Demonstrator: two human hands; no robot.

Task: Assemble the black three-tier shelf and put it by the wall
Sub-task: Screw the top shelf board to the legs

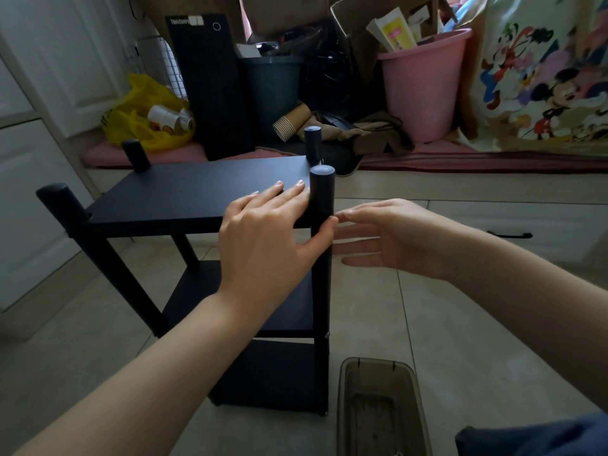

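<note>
Nearly done: built, not yet placed

The shelf [289, 307] stands upright on the floor [460, 307], all three tiers fitted. Left of its near post [322, 189], the left hand [269, 238] lies flat on the top board [184, 192]. Right of the post, the right hand [394, 238] hovers open. Only placing seems left.

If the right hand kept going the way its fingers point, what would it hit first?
Most likely the shelf's near corner post, just past the fingertips of the right hand; the thumb of the left hand rests there.

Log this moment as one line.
shelf: upright, three tiers fitted | left hand: fingers flat on top tier | right hand: open, beside front post
</note>
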